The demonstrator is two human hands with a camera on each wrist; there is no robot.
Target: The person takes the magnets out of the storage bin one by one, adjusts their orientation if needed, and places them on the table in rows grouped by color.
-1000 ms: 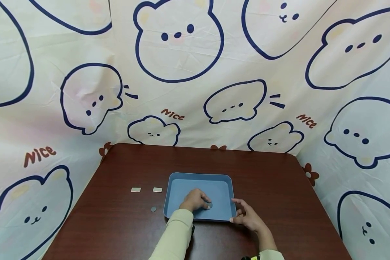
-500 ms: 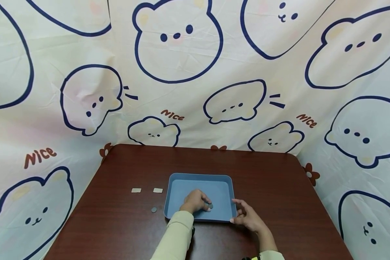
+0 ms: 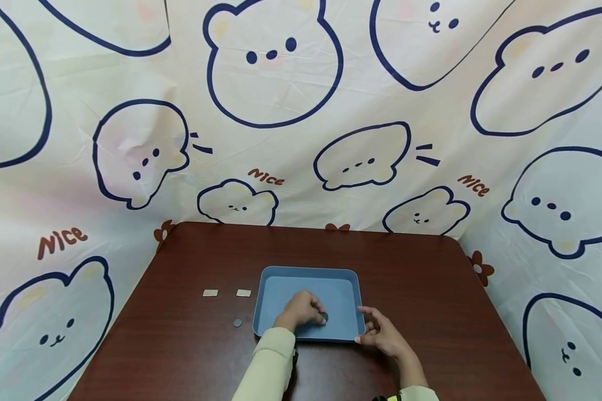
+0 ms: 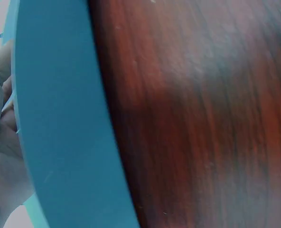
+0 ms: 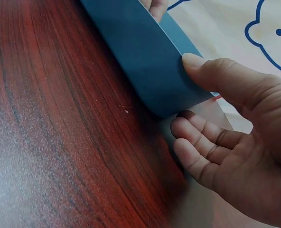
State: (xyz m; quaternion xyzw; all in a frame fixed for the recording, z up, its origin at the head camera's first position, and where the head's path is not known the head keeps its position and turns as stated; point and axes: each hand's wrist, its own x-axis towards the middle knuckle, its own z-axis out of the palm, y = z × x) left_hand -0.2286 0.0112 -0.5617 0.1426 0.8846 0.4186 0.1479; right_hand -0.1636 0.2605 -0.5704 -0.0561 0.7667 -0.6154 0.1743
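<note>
A shallow blue tray sits on the table. Inside it my left hand pinches a small grey disc between thumb and fingers; the disc is too small to tell its exact kind. The tray's wall hides that disc in the left wrist view, where part of the left hand shows behind the rim. At the tray's front right corner my right hand grips the wall. In the right wrist view its thumb presses the outer wall, and the lower fingers curl below, apart from the tray.
Left of the tray, two small pale rectangular pieces, one nearer and one farther, lie on the dark brown wooden table. Another grey disc lies in front of them. A cartoon-printed cloth hangs behind the table.
The disc under my left fingertips now looks darker and more tilted than half a second ago. The left hand has shifted very slightly; the right hand has stayed at the corner.
</note>
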